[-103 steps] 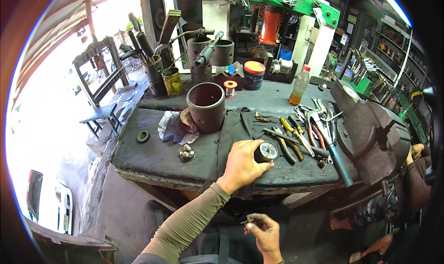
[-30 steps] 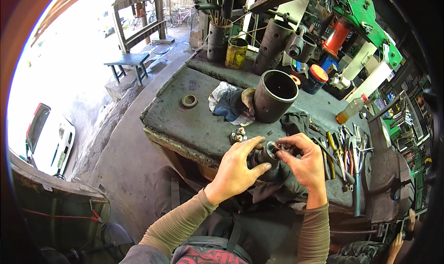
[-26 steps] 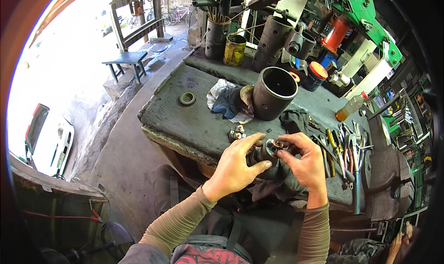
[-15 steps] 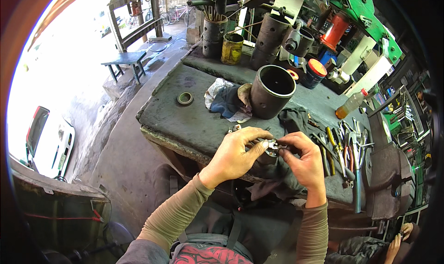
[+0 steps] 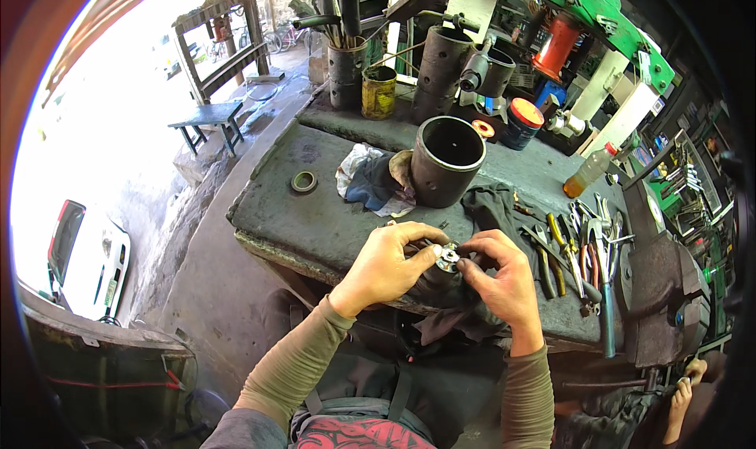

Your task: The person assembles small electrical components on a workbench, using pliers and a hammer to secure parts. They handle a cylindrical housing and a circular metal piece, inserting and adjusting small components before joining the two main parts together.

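Just in front of the near edge of the dark workbench (image 5: 315,236), both hands meet over a small, shiny, round metal part (image 5: 447,260) with openings in its face. My left hand (image 5: 390,266) pinches it from the left with the thumb across its near side. From the right, my right hand (image 5: 504,280) grips its other edge between thumb and bent fingers. My fingers cover some of the part, so its exact kind does not show. Behind it stands a wide dark metal cylinder (image 5: 447,183). A crumpled cloth (image 5: 370,180) lies against that cylinder's left side.
Pliers and other hand tools (image 5: 583,248) lie right of my hands, near a dark vise (image 5: 665,307). A metal ring (image 5: 303,182) sits at left. Farther back are a bottle of amber liquid (image 5: 589,172), a yellow can (image 5: 379,95) and a red-lidded tub (image 5: 523,122). Another person's hands (image 5: 683,394) show lower right.
The metal part has turned so that more of its round face shows. Both hands stay on it, slightly farther left in the picture, while the whole view has shifted a little.
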Demonstrator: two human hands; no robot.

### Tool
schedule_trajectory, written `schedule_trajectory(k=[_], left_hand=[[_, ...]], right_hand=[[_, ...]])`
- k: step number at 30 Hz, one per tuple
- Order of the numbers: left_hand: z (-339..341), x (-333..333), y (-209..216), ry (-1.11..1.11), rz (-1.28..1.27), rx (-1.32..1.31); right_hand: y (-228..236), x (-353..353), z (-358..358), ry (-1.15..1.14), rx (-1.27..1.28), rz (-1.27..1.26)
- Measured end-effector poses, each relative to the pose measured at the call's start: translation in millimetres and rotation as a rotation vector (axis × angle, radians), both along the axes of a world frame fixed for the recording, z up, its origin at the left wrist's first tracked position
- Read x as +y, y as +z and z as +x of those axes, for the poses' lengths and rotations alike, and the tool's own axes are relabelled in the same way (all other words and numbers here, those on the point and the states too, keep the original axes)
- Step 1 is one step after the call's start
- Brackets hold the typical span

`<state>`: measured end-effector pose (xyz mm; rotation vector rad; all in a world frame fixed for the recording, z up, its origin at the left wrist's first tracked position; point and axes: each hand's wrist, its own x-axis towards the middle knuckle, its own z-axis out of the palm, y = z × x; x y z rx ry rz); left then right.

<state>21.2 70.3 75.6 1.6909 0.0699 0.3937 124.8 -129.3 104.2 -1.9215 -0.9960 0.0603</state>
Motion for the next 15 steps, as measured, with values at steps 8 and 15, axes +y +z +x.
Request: schedule_trajectory(k=[8, 15], left_hand=[[0, -1, 18, -0.014, 0.119, 0.063], [1, -3, 17, 0.049, 0.214, 0.040]], right_hand=[[15, 6, 4, -0.024, 0.013, -0.146], [4, 6, -2, 0.012, -0.022, -0.008]])
